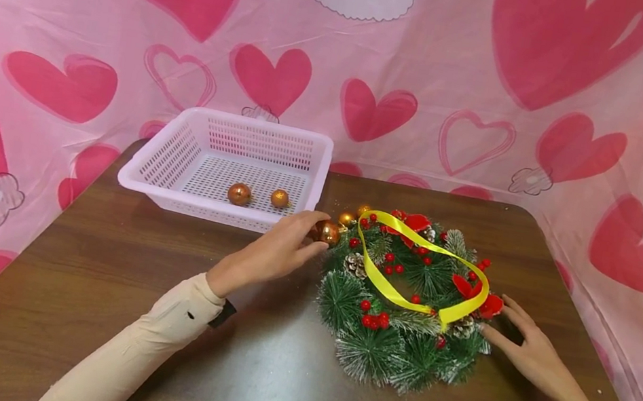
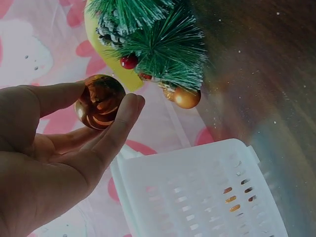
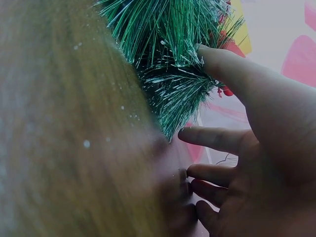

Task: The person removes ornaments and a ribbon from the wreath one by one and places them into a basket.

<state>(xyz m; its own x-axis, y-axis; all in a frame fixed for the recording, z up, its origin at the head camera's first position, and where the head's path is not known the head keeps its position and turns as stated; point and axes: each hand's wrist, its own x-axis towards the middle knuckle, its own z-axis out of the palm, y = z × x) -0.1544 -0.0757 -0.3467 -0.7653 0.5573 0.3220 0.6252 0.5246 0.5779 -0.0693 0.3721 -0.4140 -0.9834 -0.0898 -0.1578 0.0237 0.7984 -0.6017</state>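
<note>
A green Christmas wreath point(image 1: 368, 351) with red berries, pinecones and red flowers lies on the table, a yellow ribbon point(image 1: 376, 273) looped over its top. At the wreath's left side, my left hand point(image 1: 274, 249) pinches a shiny copper-coloured bauble point(image 2: 100, 102) between thumb and fingers. Two smaller gold baubles point(image 1: 347, 219) sit at the wreath's upper left edge, just beyond the held one. My right hand point(image 1: 539, 361) is at the wreath's right side, its thumb against the greenery point(image 3: 182, 84) and its other fingers loosely extended beside it.
A white perforated plastic basket point(image 1: 209, 212) stands at the back left of the table. Inside it are a copper bauble point(image 1: 239, 194) and a smaller gold bauble point(image 1: 280, 199). A pink heart-patterned cloth point(image 1: 379, 51) hangs behind the brown wooden table point(image 1: 104, 252).
</note>
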